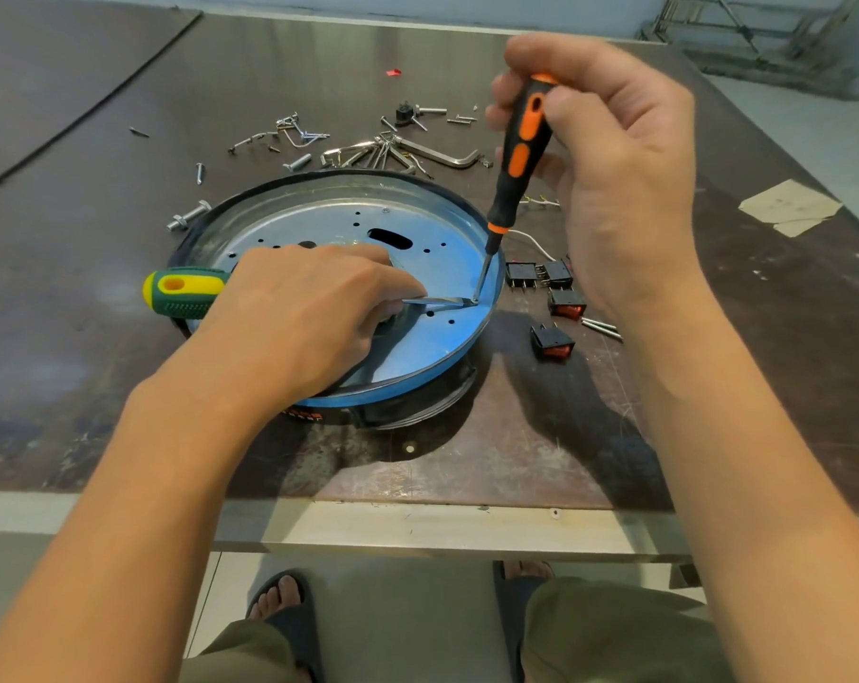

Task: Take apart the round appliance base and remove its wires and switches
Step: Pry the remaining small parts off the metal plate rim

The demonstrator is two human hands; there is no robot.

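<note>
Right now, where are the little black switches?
In the head view, the switches lie on the table, right of the round base, near the right hand.

Your left hand [314,308] covers part of the green screwdriver [183,293] and round base [417,224]. Your right hand [614,189] hides the top of the orange screwdriver [521,155] and one end of the white wire [528,237]. The rim label [301,414] is unreadable.

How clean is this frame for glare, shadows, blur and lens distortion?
Head view: wide-angle stretch towards the frame edges, with both forearms splayed. A bluish sheen washes over the round base. The right hand and its orange screwdriver cast a soft shadow on the table beside the base. The foreground looks sharp, with no motion blur.
</note>
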